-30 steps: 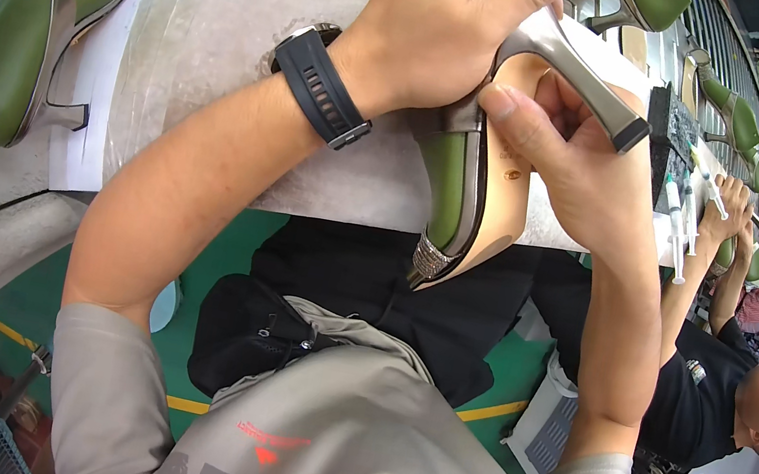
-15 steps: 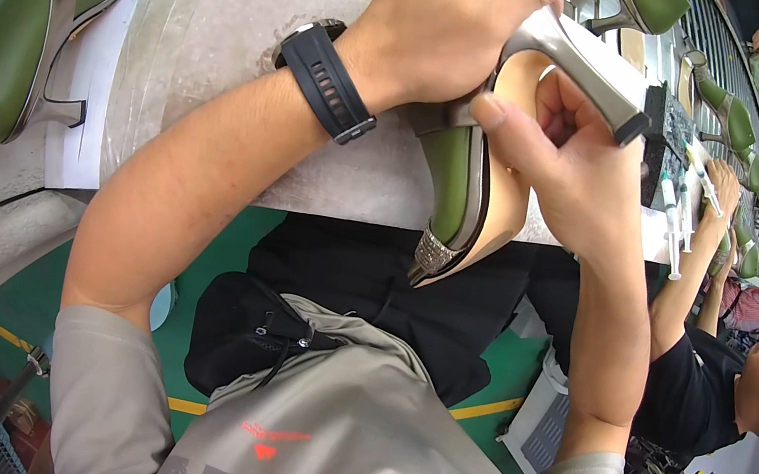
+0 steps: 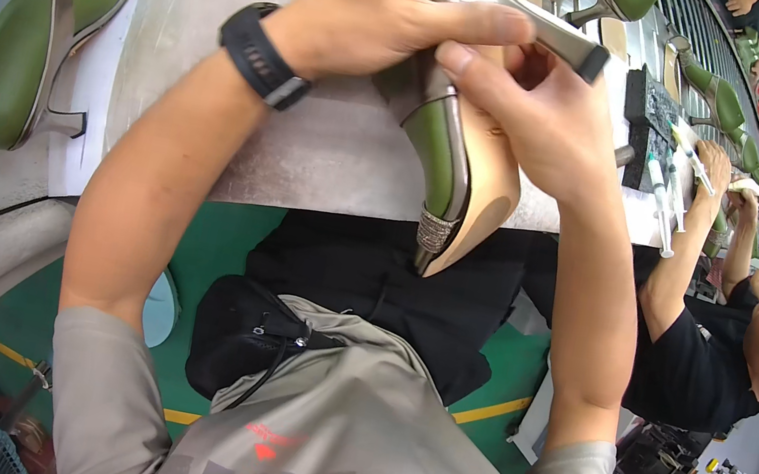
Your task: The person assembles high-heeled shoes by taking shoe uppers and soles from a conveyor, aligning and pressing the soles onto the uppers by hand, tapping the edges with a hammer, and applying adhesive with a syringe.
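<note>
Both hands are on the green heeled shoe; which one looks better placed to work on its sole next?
Probably the right hand: its fingers rest by the tan sole of the green heeled shoe, while the left hand is wrapped around the heel end, steadying it.

bare grey worktop (image 3: 315, 144) left of shoe, co-worker's arm (image 3: 693, 242) crowding right
</note>
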A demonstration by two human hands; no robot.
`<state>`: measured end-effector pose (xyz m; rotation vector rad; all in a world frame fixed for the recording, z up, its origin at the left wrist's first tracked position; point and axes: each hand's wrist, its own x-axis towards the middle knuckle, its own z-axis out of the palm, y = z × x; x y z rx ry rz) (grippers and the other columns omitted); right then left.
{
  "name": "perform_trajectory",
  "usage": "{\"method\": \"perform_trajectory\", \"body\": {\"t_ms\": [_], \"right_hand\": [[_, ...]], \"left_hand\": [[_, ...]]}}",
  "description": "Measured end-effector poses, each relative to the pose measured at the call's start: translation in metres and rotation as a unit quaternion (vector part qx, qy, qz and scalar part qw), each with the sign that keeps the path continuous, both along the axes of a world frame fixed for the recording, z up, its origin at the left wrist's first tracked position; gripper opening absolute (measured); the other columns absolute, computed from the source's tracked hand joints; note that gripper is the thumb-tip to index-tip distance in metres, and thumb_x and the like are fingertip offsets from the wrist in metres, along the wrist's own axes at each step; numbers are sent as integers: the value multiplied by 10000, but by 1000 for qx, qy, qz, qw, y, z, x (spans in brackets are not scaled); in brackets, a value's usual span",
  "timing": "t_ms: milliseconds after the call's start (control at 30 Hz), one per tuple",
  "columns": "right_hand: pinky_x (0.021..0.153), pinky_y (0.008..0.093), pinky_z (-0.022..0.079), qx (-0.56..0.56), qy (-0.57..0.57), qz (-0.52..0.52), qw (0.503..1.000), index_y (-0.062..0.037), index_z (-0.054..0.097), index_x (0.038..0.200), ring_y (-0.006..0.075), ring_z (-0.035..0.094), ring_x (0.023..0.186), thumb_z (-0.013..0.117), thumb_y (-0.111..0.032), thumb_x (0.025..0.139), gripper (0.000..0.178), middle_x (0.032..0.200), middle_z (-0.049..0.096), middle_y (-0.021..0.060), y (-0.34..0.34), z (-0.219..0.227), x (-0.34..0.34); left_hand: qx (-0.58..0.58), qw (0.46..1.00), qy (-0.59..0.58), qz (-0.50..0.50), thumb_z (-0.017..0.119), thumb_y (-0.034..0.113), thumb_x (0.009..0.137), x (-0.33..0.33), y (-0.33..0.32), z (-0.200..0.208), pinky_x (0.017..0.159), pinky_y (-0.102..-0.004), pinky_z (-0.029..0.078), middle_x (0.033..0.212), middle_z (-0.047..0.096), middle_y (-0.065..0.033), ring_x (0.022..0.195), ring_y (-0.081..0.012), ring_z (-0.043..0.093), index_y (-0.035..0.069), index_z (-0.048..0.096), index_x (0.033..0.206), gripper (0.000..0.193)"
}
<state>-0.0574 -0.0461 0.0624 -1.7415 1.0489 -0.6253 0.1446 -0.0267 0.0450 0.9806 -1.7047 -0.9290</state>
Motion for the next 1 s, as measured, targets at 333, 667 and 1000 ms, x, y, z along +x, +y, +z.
{"method": "perform_trajectory", "body": {"t_ms": [333,667,1000], "right_hand": [[1036,472,484,-415,139,131,890,-31,685,1266,370,587,1246,902,-402,688,721,1328,659,176,22,-4,-26],[1016,475,478,-410,115,106,899,-37,719,1226,362,584,1210,887,-432,678,696,1281,682,132,30,-17,-22],[1120,528,394,-337,199,107,914,-52,714,1141,388,576,1258,906,-233,611,593,1274,677,153,30,10,-13]], "left_hand": [[-157,953,-192,176,939,164,653,7,106,-23,957,-418,562,1231,640,-175,1097,-330,671,-9,655,1241,675],[-180,949,-228,124,909,346,784,2,106,-24,1055,-491,516,1277,701,-213,1198,-377,677,1,686,1233,609],[-214,906,-299,211,897,347,804,-27,118,-49,1117,-522,433,1355,667,-216,1267,-395,640,33,670,1244,586]]}}
